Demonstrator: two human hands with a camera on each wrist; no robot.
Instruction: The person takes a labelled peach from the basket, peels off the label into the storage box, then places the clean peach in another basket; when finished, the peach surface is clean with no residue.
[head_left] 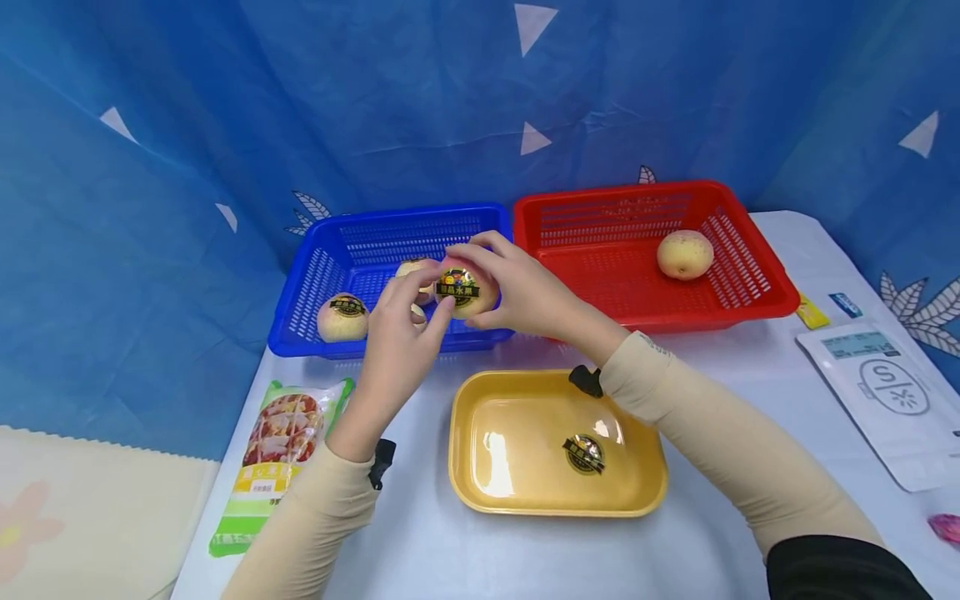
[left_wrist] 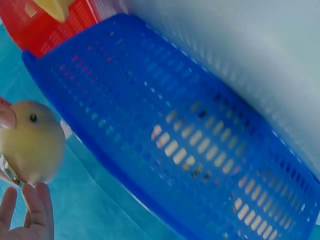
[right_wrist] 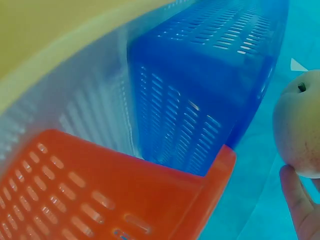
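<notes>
Above the front of the blue basket (head_left: 300,312), a pale yellow and pink peach (head_left: 480,293) is between both hands. My right hand (head_left: 528,287) grips it from the right, fingers over the top and thumb below. My left hand (head_left: 401,333) holds its left side, the thumb touching the edge of a black and gold sticker (head_left: 457,288) on its front. In the left wrist view the fingertips (left_wrist: 37,200) meet the peach (left_wrist: 36,145) near the sticker. Several peaches lie in the blue basket, including a stickered peach (head_left: 342,318) at left.
A red basket (head_left: 600,287) at the back right holds one peach (head_left: 685,254). In front stands a yellow tray (head_left: 517,450) with a loose sticker (head_left: 583,454) in it. A green food packet (head_left: 281,450) lies left; a white scale (head_left: 885,400) lies right.
</notes>
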